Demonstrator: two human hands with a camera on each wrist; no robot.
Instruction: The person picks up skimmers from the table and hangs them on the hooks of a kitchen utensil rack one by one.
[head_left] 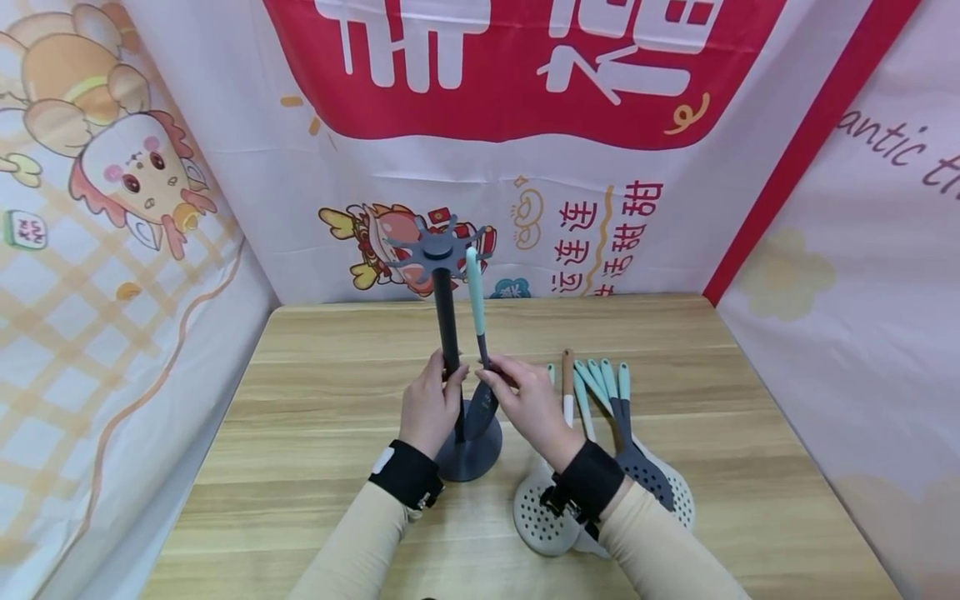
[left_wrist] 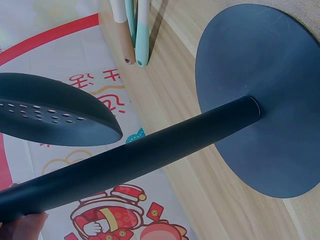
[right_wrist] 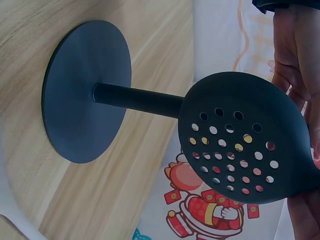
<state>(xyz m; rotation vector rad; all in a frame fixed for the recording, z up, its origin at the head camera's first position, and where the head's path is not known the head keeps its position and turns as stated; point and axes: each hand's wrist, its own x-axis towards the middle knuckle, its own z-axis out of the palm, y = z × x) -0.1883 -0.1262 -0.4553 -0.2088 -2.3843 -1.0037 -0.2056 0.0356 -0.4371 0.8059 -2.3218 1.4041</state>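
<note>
A dark utensil stand has a hooked rotary top [head_left: 438, 244], an upright pole [left_wrist: 150, 150] and a round base [left_wrist: 250, 55] on the table. My left hand [head_left: 431, 408] grips the pole around its middle. Beside it, my right hand [head_left: 534, 408] pinches a dark skimmer [right_wrist: 280, 125] near where its neck meets the perforated head. The skimmer stands upright, head down, its mint handle [head_left: 476, 292] rising next to the pole. The handle's tip is level with the hooks; whether it touches one I cannot tell.
Several more utensils lie on the table [head_left: 315, 433] at the right, partly under my right forearm. Among them are a pale skimmer [head_left: 546, 521], a dark slotted turner [head_left: 647, 475] and a brown-and-white handle [head_left: 567, 375]. A printed cloth [head_left: 465, 158] hangs behind the table.
</note>
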